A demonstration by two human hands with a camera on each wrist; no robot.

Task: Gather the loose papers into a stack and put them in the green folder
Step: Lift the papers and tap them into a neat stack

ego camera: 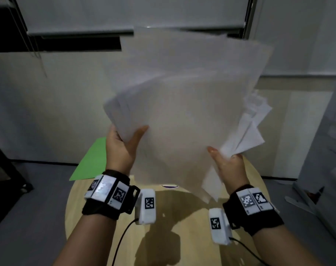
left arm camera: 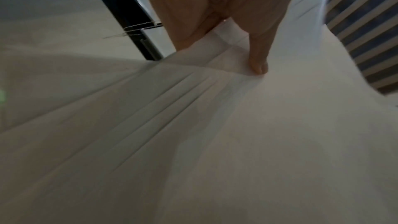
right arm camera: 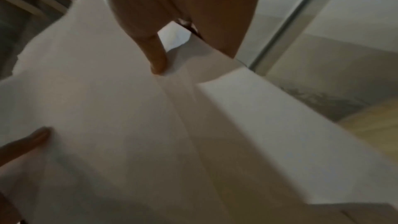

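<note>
A fanned bundle of white papers (ego camera: 184, 104) is held upright in the air above the round wooden table (ego camera: 182, 227). My left hand (ego camera: 123, 143) grips the bundle's lower left corner, thumb on the front and fingers behind. My right hand (ego camera: 224, 162) grips the lower right edge the same way. The sheets' edges are uneven and splay at the right. The wrist views show the papers (left arm camera: 215, 142) (right arm camera: 129, 125) close up, with each thumb pressed on the front sheet. The green folder (ego camera: 90, 160) lies flat at the table's far left edge, partly behind my left hand.
A small purple-rimmed thing (ego camera: 170, 186) peeks out on the table under the papers. A white wall and a window blind (ego camera: 124, 14) stand behind the table. A dark cabinet (ego camera: 2, 169) is at the left, and white furniture (ego camera: 324, 150) at the right.
</note>
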